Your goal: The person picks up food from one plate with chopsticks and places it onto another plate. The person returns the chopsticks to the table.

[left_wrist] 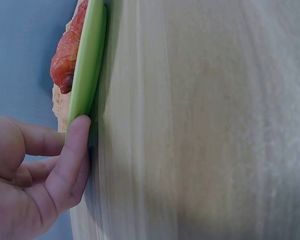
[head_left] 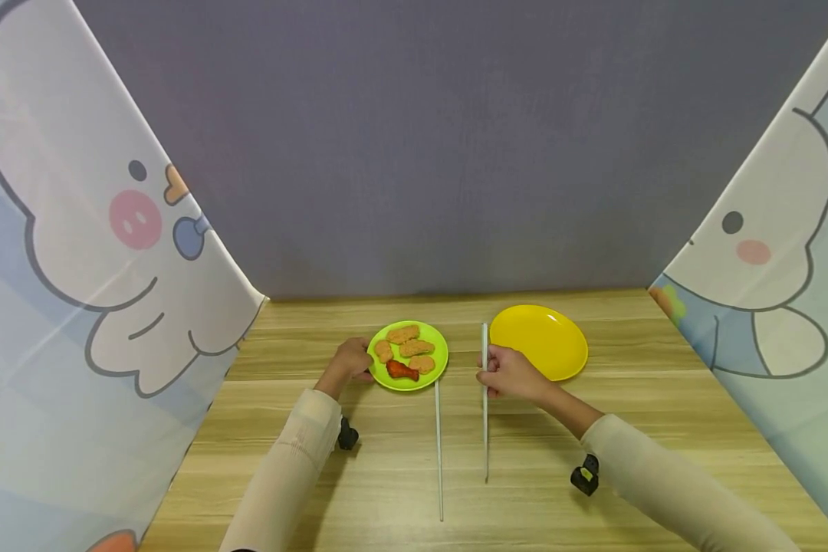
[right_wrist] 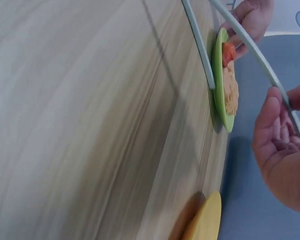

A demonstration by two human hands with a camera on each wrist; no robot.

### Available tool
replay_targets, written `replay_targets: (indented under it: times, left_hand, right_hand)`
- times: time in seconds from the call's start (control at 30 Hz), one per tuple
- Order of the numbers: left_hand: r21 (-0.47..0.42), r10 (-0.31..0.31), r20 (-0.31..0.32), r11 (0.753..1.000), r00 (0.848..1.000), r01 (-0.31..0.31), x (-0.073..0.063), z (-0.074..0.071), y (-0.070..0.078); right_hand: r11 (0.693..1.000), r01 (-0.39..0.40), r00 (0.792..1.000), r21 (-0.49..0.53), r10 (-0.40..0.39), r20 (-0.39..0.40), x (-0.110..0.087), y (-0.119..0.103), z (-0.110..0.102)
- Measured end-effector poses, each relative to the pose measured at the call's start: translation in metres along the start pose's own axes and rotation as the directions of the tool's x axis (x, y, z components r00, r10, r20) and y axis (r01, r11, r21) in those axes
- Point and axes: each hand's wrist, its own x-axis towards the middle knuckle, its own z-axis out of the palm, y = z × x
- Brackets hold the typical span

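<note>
My left hand (head_left: 353, 359) pinches the left rim of a green plate (head_left: 442, 355). Fingers and thumb close on its edge in the left wrist view. On that plate lie a red-brown toy drumstick (head_left: 402, 371) and several breaded, nugget-like pieces (head_left: 416, 348). My right hand (head_left: 514, 374) grips a long, pale chopstick (head_left: 486, 445) near its far end, between thumb and fingers. Held above the table, the stick casts a shadow in the right wrist view. A second chopstick (head_left: 439, 460) lies on the wood, its far end at the green plate's near edge.
A yellow plate (head_left: 541, 341) sits just beyond and right of my right hand. The wooden table (head_left: 635, 429) ends at a grey back panel (head_left: 414, 153). Cartoon-printed sheets (head_left: 76, 230) rise on both sides.
</note>
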Motion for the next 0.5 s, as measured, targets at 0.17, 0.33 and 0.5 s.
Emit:
replay_targets:
  times: [0.17, 0.33, 0.5]
  left_hand:
    - [-0.005, 0.004, 0.000, 1.000, 1.000, -0.004, 0.000, 0.000, 0.000]
    - [-0.017, 0.002, 0.004, 1.000, 1.000, -0.002, 0.000, 0.000, 0.001]
    - [-0.018, -0.001, 0.004, 1.000, 1.000, 0.001, -0.001, 0.000, 0.001]
  right_hand:
    - [0.992, -0.129, 0.990, 0.008, 0.128, 0.062, 0.001, 0.000, 0.013]
    - [0.966, -0.255, 0.961, 0.040, 0.249, 0.120, 0.003, 0.002, 0.033]
    - [0.934, -0.352, 0.927, 0.055, 0.340, 0.158, 0.002, 0.002, 0.053]
